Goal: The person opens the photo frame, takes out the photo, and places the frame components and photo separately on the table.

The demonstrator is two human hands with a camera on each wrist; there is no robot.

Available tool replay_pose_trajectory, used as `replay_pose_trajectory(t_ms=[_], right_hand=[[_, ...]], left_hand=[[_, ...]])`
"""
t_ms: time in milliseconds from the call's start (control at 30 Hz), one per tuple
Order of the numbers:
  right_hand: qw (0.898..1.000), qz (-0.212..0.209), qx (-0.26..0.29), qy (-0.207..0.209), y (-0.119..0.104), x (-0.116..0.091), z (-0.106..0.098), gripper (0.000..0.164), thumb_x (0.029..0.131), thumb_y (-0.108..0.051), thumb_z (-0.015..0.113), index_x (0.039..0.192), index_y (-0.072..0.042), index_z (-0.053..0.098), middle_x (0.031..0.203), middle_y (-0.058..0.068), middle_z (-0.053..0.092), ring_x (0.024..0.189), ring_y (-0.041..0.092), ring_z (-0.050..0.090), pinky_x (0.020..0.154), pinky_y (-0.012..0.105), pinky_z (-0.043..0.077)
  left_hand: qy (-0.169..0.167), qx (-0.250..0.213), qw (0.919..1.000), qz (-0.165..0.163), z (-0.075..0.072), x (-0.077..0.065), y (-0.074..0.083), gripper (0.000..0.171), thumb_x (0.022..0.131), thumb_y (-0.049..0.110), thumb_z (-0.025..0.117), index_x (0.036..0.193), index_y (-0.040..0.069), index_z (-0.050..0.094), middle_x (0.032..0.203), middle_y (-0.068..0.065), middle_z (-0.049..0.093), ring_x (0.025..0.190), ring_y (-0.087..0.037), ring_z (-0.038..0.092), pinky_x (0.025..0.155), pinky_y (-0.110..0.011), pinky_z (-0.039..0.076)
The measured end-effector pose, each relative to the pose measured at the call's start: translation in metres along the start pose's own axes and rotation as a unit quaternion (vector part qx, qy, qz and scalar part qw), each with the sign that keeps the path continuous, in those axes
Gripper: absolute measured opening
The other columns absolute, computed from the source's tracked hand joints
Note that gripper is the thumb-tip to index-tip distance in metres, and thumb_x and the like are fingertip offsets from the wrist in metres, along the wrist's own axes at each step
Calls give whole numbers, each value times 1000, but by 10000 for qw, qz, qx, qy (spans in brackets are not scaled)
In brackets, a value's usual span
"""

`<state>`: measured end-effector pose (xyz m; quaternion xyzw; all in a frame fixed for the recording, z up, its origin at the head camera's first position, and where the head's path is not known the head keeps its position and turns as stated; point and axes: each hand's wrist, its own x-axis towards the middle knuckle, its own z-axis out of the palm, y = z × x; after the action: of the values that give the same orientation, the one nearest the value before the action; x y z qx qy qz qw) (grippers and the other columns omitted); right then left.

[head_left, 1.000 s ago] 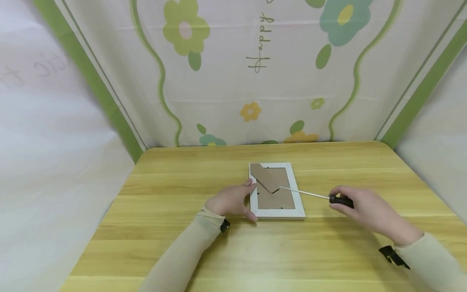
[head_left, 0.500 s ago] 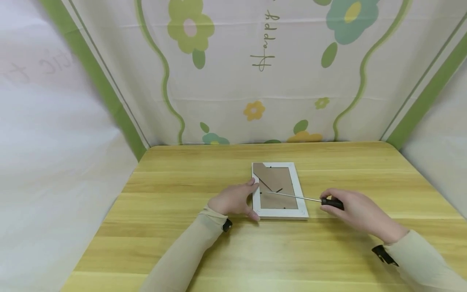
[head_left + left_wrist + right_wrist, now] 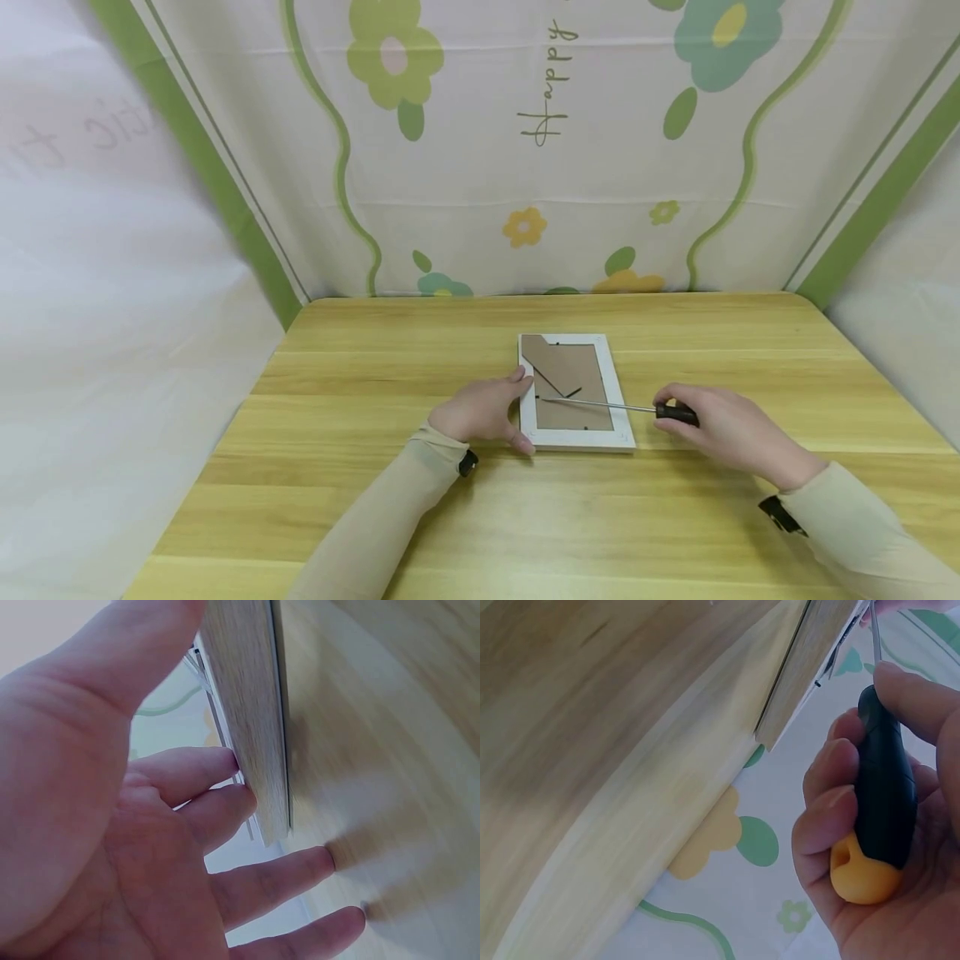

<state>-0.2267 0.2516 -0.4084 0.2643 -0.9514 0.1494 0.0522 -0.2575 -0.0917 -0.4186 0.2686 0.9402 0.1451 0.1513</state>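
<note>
Have the picture frame (image 3: 588,371) lying back up on the table (image 3: 375,358). Just slid the tip of the screwdriver (image 3: 886,780) leftward, from the lower edge of the folded stand (image 3: 542,358) to near the left-side tab (image 3: 537,397); probably better lined up for working that tab, though cannot tell about contact. Gripping the screwdriver in the right hand (image 3: 731,425), fingers curled round; bracing the frame's left edge with the left hand (image 3: 483,408), fingers spread. Should mind the stand's corner, right beside the screwdriver. See flowered cloth (image 3: 465,150) hanging behind.
</note>
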Motion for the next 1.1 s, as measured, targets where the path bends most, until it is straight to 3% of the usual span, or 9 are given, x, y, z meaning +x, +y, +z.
replay_pose_trajectory(t_ms=[300,533,700,833,933,1100], right_hand=[[9999,14,56,-120,3,3,1,25,90,-28,74,111,-15,70,98,-1,70,77,10,61,65,37,52],[9995,-236,153,-156,6,7,4,29,93,-27,71,119,-15,73,109,-1,71,95,18,66,79,45,54],[9985,-360,286,-298,13,13,6,31,93,-25,71,121,-12,73,89,-11,65,71,4,52,63,29,47],[9976,-420,306,-448,19,22,8,31,92,-21,71,121,-13,73,77,-15,53,64,3,43,59,25,41],[9969,-545,227,-517,24,28,7,29,92,-19,71,121,-13,73,81,-16,57,69,4,48,64,29,45],[9933,-844,271,-735,27,38,1,29,92,-15,70,121,-11,73,99,-7,69,88,14,65,76,41,54]], left_hand=[[-39,-26,10000,-3,-1,0,2,113,70,54,84,157,11,27,163,-8,17,143,-27,32,113,-36,32],[-32,-25,10000,3,0,2,2,113,70,54,84,157,11,27,163,-8,17,143,-27,32,113,-36,32],[-19,-61,10000,-32,0,1,2,113,70,53,84,157,11,27,162,-8,17,143,-27,32,113,-35,32],[-13,-49,10000,-38,-1,1,3,112,70,52,85,157,10,28,162,-10,17,142,-28,35,112,-35,33],[-11,-24,10000,-44,0,1,3,112,70,51,85,157,10,28,162,-10,18,140,-30,37,112,-37,33],[-1,-62,9999,-117,1,0,2,112,69,51,85,157,12,28,162,-8,18,139,-38,36,113,-43,32]])
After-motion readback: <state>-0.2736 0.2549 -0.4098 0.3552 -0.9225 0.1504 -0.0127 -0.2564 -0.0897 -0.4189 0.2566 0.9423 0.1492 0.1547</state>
